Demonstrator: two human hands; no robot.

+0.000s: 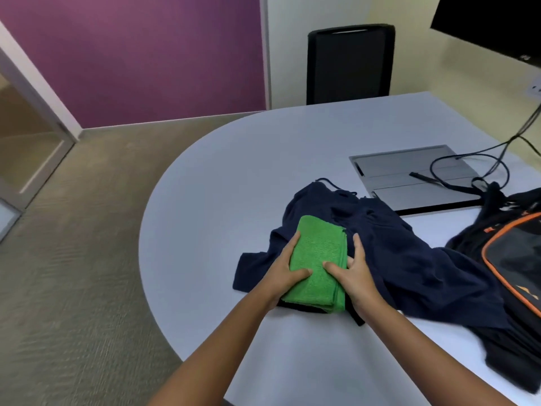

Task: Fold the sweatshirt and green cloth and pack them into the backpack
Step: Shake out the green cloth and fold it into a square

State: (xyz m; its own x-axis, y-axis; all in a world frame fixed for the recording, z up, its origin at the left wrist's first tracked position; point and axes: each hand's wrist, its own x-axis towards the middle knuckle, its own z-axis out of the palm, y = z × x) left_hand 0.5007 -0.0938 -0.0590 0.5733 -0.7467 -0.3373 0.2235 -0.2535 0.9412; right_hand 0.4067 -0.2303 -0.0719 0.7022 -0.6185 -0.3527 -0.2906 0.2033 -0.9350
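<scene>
A green cloth (319,253), folded into a narrow rectangle, lies on top of a rumpled navy sweatshirt (409,259) spread on the grey table (234,186). My left hand (285,271) grips the cloth's left edge, thumb on top and fingers along the side. My right hand (354,271) grips its right edge, thumb on top and fingers tucked beside the folded layers. A black backpack (515,259) with orange piping lies at the right edge of the table, touching the sweatshirt.
A grey cable hatch panel (409,177) sits flush in the table behind the sweatshirt, with black cables (497,159) looping over it. A black chair (349,64) stands at the far side. A dark monitor (491,22) hangs at the top right.
</scene>
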